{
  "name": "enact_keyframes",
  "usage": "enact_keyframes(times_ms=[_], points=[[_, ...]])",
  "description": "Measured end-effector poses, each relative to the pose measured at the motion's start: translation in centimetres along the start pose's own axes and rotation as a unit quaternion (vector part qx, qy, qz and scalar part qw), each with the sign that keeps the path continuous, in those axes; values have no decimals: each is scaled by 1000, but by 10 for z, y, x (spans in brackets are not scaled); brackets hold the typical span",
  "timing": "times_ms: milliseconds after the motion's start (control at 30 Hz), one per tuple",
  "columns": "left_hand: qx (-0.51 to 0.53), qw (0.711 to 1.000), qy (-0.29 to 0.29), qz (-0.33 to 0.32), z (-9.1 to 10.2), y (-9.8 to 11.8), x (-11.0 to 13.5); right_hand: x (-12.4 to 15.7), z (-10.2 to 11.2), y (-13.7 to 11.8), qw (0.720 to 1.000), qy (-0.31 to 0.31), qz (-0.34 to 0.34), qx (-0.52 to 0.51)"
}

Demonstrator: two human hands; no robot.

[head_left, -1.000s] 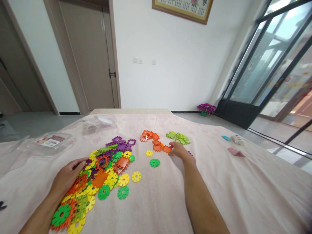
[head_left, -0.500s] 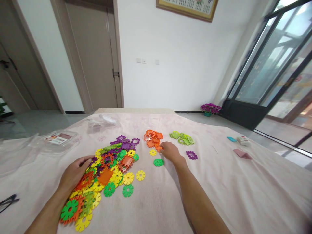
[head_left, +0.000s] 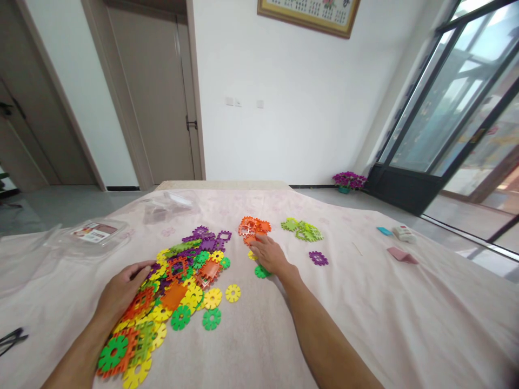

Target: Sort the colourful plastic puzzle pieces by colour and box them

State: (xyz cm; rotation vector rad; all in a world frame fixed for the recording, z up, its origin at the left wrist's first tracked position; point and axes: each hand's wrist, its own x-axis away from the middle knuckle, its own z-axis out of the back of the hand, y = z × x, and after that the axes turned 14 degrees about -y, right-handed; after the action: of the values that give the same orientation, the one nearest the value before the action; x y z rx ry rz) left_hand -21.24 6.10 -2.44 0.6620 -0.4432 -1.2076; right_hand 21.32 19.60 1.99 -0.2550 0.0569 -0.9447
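The left hand [head_left: 120, 290] lies at the left edge of the pile [head_left: 175, 296], fingers loosely bent and thumb set apart; whether it grips a piece or merely rests there I cannot tell. The pile is of toothed plastic squares and notched discs, orange, yellow, green and purple, heaped on the cloth [head_left: 365, 329], with purple squares [head_left: 203, 239] at its far end. The right hand [head_left: 271, 256] is palm down, its fingers at the near edge of the orange pieces [head_left: 259, 225], just beyond and right of the pile; its fingertips are partly hidden, so I cannot tell whether they grasp one. It partly covers a yellow disc [head_left: 251, 255] and a green disc [head_left: 261, 272]. To its right lie the lime pieces [head_left: 305, 230], overlapping, and nearer, one purple ring [head_left: 318, 258] by itself. Left of the pile, on the cloth, sits a clear tub [head_left: 115, 241] bearing a printed label [head_left: 94, 233]; the cloth shows through its wall. Behind it is a clear box [head_left: 156, 210], its contents too faint to make out. On the floor beyond, a green pot [head_left: 344, 190] holds magenta flowers [head_left: 348, 179].
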Motion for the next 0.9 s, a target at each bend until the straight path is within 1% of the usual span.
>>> enact_keyframes(times_ms=[67, 167, 300, 400, 500, 633, 700, 767, 833, 900], points=[[21, 999, -21, 12, 1, 0, 0, 2, 3, 7, 999, 9, -32, -4], [24, 999, -22, 16, 1, 0, -1, 6, 8, 21, 996, 23, -79, -27], [25, 999, -22, 19, 1, -1, -2, 13, 14, 44, 986, 30, -138, -85], [30, 999, -23, 23, 1, -2, -2, 17, 19, 54, 979, 5, -185, -82], [26, 999, -26, 31, 2, -2, -2, 19, 23, 55, 972, -37, -228, -51], [22, 999, -22, 25, 2, -2, -2, 18, 27, 55, 962, -44, -265, -51], [22, 999, -25, 28, 1, -2, -3, 18, 29, 58, 959, -43, -270, -70], [24, 999, -32, 32, 1, -2, -3, 17, 31, 62, 961, -30, -258, -96], [25, 999, -36, 31, 1, -2, -4, 15, 32, 63, 967, -5, -221, -124], [25, 999, -33, 32, 1, -3, -4, 10, 31, 61, 972, 23, -170, -158]])
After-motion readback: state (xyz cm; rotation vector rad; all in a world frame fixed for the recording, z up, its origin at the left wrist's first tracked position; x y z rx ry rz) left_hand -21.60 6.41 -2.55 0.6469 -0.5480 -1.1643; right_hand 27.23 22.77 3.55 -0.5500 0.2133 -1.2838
